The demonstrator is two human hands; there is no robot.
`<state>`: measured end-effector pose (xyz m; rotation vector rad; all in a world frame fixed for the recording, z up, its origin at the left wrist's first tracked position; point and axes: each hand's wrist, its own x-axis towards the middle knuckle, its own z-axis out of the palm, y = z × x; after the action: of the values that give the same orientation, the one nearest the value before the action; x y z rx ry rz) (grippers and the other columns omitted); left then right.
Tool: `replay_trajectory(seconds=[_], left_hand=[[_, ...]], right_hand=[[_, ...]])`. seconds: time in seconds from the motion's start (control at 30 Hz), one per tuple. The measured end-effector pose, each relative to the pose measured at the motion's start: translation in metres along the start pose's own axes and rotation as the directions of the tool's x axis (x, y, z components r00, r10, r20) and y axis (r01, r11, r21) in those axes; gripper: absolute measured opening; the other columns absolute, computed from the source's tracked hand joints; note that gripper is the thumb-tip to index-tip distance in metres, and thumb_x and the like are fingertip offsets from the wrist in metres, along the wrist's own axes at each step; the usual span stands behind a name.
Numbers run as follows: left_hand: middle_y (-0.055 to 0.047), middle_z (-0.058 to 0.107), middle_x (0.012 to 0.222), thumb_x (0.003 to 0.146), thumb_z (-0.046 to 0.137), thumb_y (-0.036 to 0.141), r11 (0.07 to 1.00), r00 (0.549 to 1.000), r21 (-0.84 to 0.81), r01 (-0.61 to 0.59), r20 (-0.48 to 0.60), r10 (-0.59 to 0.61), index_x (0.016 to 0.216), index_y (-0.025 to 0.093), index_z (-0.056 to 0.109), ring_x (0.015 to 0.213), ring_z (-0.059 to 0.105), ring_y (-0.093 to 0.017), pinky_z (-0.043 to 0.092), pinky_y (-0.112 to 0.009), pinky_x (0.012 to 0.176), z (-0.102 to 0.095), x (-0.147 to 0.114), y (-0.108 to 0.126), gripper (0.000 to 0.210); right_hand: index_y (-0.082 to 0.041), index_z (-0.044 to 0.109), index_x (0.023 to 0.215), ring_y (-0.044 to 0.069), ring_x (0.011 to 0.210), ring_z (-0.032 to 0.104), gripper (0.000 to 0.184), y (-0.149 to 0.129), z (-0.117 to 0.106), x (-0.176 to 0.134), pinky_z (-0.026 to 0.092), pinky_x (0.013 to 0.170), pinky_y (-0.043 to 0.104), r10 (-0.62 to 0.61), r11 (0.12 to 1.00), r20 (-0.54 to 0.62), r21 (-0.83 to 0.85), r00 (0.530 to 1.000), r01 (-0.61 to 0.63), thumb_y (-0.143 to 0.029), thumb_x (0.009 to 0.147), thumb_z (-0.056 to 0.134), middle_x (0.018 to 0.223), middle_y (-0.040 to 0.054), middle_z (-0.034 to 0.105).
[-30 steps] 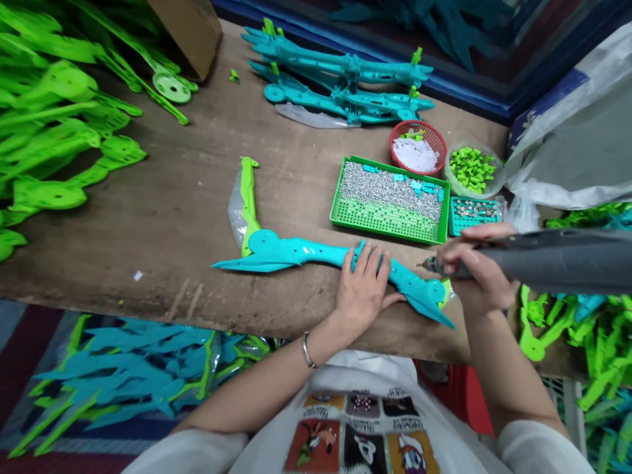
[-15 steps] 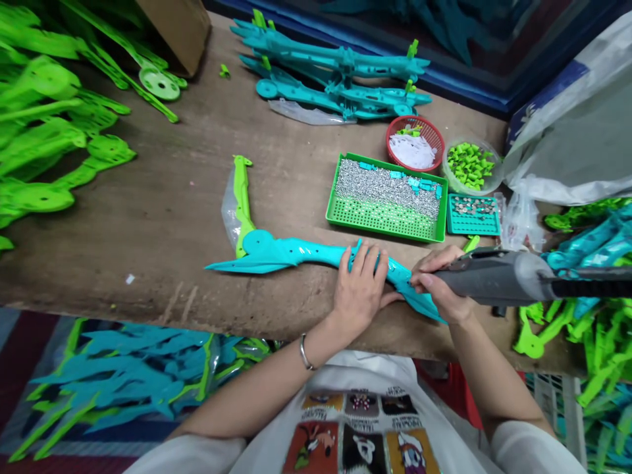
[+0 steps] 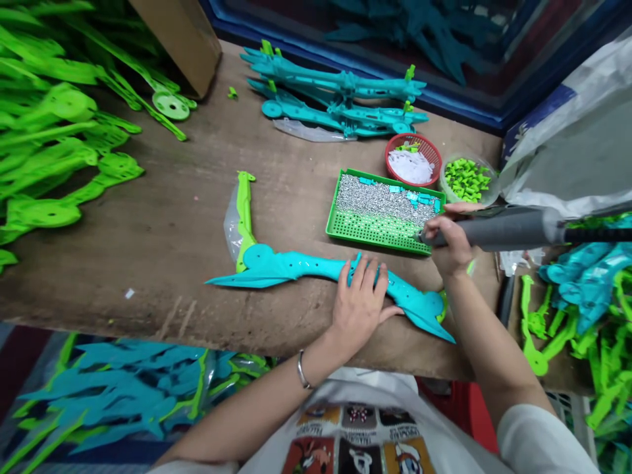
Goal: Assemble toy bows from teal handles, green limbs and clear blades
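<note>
A blue plastic toy bow (image 3: 316, 265) lies across the near part of the table, with a light-green arm (image 3: 244, 214) and clear plastic piece at its left end. My left hand (image 3: 360, 293) rests over the bow's middle, holding it against the table, fingers across the top and thumb apart on the near side. In my right hand (image 3: 450, 243) is a grey electric screwdriver (image 3: 513, 227), held level with its tip pointing left. That tip is over the right part of a green perforated tray (image 3: 365, 230) of small silvery screws; whether it touches anything is unclear.
Behind the tray stand a red basket (image 3: 437, 155) of white pieces and a clear bowl (image 3: 469, 181) of green clips. Assembled blue bows (image 3: 336, 82) lie at the back. Green parts pile up at left (image 3: 59, 158) and right (image 3: 592, 349). Blue parts (image 3: 123, 382) lie below the table edge.
My right hand has lifted the screwdriver off the bow's right end and moved it up to the screw tray. My left hand stays on the bow.
</note>
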<state>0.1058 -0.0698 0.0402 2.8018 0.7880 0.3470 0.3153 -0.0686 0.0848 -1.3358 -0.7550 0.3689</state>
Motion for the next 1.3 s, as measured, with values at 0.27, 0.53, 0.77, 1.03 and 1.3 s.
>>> replay_trajectory(seconds=[0.27,0.53,0.77,1.03,1.3], left_hand=[[-0.023,0.052,0.151,0.087,0.062,0.07,1.0,1.0,-0.003,0.001,0.002,-0.001,0.149,0.01,0.05,0.148,0.04,-0.038,0.027,-0.061,0.123,-0.001,-0.001,0.0,0.087],[-0.023,0.055,0.149,0.086,0.063,0.071,1.0,1.0,-0.007,0.004,-0.014,-0.004,0.147,0.01,0.051,0.146,0.042,-0.039,0.027,-0.06,0.122,0.0,0.0,0.001,0.087],[-0.024,0.056,0.147,0.084,0.067,0.069,0.999,0.999,-0.048,-0.003,-0.044,0.001,0.146,0.008,0.053,0.145,0.043,-0.041,0.028,-0.061,0.121,0.004,0.001,-0.001,0.088],[-0.025,0.053,0.15,0.087,0.065,0.066,0.998,0.999,-0.068,-0.005,-0.04,0.002,0.149,0.009,0.05,0.147,0.041,-0.04,0.024,-0.062,0.123,0.003,0.001,-0.001,0.085],[-0.025,0.053,0.149,0.086,0.067,0.066,0.995,0.999,-0.096,-0.009,-0.053,0.004,0.148,0.009,0.05,0.147,0.041,-0.041,0.023,-0.063,0.123,0.002,0.001,-0.001,0.086]], right_hand=[[-0.025,0.061,0.091,0.013,0.049,0.058,0.026,0.014,0.005,0.008,0.05,0.053,0.03,-0.075,0.997,-0.008,0.007,0.997,0.075,-0.043,0.081,0.077,0.064,-0.0048,0.067],[-0.024,0.065,0.097,0.013,0.048,0.058,0.028,0.01,0.009,0.012,0.05,0.051,0.029,-0.059,0.997,0.061,0.056,0.996,0.055,-0.041,0.079,0.079,0.064,-0.0039,0.068],[-0.023,0.066,0.078,0.014,0.05,0.058,0.025,-0.039,-0.016,-0.017,0.049,0.051,0.031,-0.078,0.996,0.021,0.042,0.997,0.077,-0.045,0.082,0.076,0.063,-0.001,0.064],[-0.028,0.071,0.098,0.017,0.047,0.055,0.019,-0.078,-0.057,-0.087,0.049,0.049,0.035,0.01,1.0,0.0,0.011,1.0,-0.01,-0.031,0.08,0.074,0.064,-0.0023,0.068],[-0.03,0.066,0.101,0.016,0.049,0.057,0.021,-0.058,-0.066,-0.097,0.05,0.052,0.032,0.053,0.998,-0.03,-0.021,0.998,-0.054,-0.034,0.083,0.074,0.067,-0.0047,0.068]])
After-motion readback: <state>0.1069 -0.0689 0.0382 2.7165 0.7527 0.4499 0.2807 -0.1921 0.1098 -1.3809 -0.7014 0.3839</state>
